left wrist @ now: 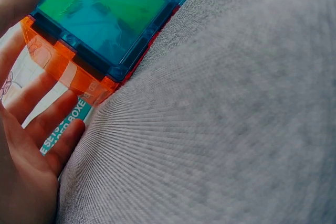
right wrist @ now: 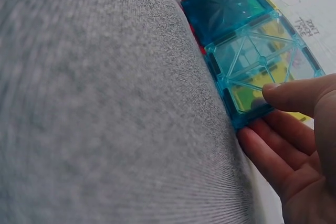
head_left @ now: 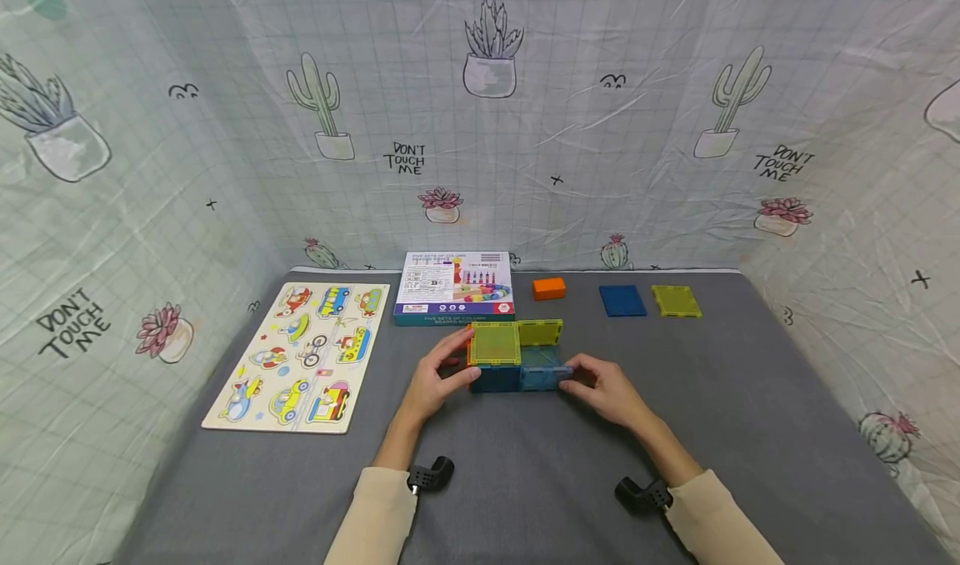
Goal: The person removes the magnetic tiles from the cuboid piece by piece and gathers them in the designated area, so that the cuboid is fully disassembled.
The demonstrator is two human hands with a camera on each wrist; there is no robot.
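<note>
Clear magnetic tiles form a two-part structure in the middle of the table in the head view. Its left part is a cube with a yellow top tile (head_left: pixel 495 344), a dark blue front tile (left wrist: pixel 105 17) and an orange side tile (left wrist: pixel 63 66). My left hand (head_left: pixel 438 377) holds this cube, thumb at the front edge and fingers along the orange side. On the right part, a yellow tile (head_left: pixel 540 332) stands upright at the back. My right hand (head_left: pixel 602 390) pinches the light blue front tile (right wrist: pixel 257 64) near its right edge, thumb in front and fingers behind.
A wooden picture puzzle board (head_left: pixel 262 336) lies to the left. Behind the structure is a flat printed box (head_left: pixel 453 292). An orange block (head_left: pixel 549 288), a blue tile (head_left: pixel 622 301) and a yellow tile (head_left: pixel 677 301) lie at the back right. A patterned cloth (head_left: pixel 555 215) hangs behind the table.
</note>
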